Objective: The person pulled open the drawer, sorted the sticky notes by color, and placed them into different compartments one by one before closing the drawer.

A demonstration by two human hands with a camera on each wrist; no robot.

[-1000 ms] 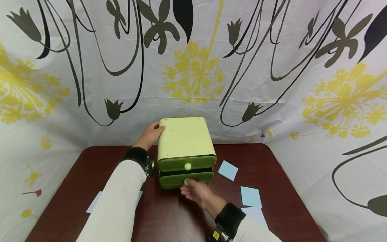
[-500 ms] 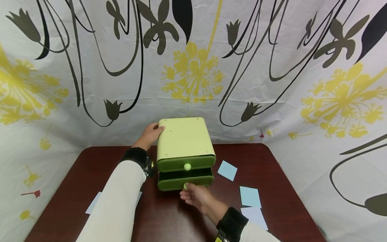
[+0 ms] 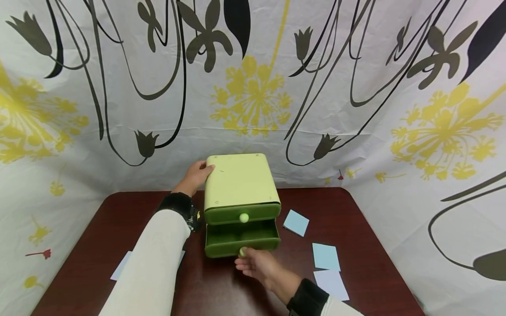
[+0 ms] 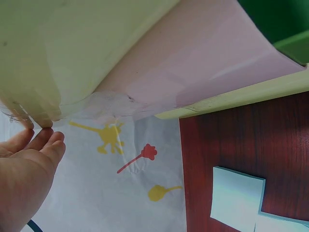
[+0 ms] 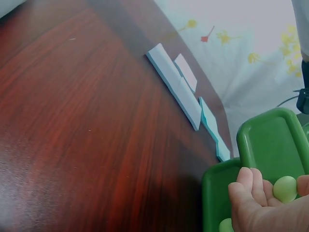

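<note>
A small drawer box with a pale yellow top [image 3: 241, 180] stands mid-table in the head view. My left hand [image 3: 193, 177] holds its rear left edge, thumb on the top; in the left wrist view the fingertips [image 4: 47, 135] meet the box's side. My right hand [image 3: 261, 267] pinches the round light-green knob [image 5: 285, 187] of the lower green drawer [image 3: 221, 251]. That drawer is pulled partway out, and the visible part of its inside is bare. Above it, the upper drawer [image 3: 221, 215] sits closed, with its own knob [image 3: 243, 217].
Light-blue square paper pads lie on the dark red table: one beside the box [image 3: 296, 223], another blue pad [image 3: 326, 256] nearer, and a paler pad [image 3: 332, 284] below that. More pale paper [image 3: 120, 265] lies partly under my left sleeve. A patterned cloth [image 3: 253, 145] hangs behind.
The lower drawer has slid further out toward me, showing more of its inside. My right hand has moved nearer with its knob. The left hand stays on the box.
</note>
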